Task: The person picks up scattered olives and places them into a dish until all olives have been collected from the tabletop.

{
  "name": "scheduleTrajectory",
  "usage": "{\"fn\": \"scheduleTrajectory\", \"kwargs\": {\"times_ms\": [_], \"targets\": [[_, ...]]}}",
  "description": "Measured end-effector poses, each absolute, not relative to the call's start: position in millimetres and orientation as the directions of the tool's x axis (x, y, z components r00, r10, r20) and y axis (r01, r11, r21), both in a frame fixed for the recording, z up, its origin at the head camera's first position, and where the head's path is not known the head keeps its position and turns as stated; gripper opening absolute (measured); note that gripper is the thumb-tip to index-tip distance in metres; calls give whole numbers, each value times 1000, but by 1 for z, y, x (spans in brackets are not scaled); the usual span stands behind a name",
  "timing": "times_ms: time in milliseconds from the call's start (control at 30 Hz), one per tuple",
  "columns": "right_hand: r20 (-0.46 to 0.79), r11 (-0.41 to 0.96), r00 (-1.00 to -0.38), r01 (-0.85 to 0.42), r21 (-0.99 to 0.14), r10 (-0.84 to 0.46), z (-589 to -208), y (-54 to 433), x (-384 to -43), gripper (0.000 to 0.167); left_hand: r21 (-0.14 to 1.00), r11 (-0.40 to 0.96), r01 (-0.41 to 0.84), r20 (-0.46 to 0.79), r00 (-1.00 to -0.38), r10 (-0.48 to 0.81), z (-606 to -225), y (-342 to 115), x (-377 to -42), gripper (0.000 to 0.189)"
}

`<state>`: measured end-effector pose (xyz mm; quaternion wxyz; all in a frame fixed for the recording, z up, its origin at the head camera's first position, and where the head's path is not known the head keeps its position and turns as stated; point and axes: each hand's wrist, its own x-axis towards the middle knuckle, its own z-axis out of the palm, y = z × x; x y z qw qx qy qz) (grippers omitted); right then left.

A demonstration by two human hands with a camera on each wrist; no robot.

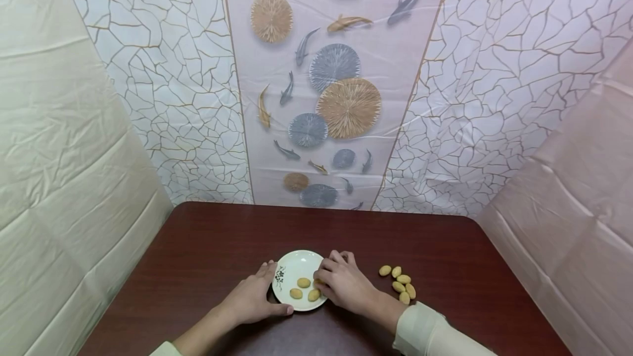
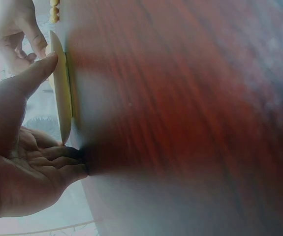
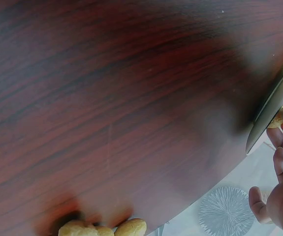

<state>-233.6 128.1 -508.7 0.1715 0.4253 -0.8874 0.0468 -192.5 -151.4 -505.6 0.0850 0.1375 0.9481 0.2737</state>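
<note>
A white plate (image 1: 299, 263) with a dark floral print at its left side lies on the table, bearing three small yellow oval fruits (image 1: 304, 283) on its near half. My left hand (image 1: 251, 296) holds the plate's left side, thumb at the near rim and fingers along the far-left rim. Over the plate's right edge, my right hand (image 1: 346, 284) pinches another yellow oval fruit (image 3: 275, 121) between thumb and fingertips. The right wrist view catches this fruit close at the rim, partly covered by the thumb. From the head, the right fingers hide most of it.
Several more yellow oval fruits (image 1: 398, 287) lie in a loose cluster on the dark red-brown table (image 1: 222, 240), right of my right hand. Patterned cloth (image 1: 316, 92) hangs behind the table's far edge, with plain cloth (image 1: 568, 207) on both sides.
</note>
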Motion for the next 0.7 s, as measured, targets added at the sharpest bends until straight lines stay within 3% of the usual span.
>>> {"fn": "scheduleTrajectory", "kwargs": {"times_ms": [700], "targets": [[395, 629, -584, -777, -21, -709, -502, 143, -223, 15, 542, 812, 217, -82, -948, 309, -506, -151, -193, 126]]}}
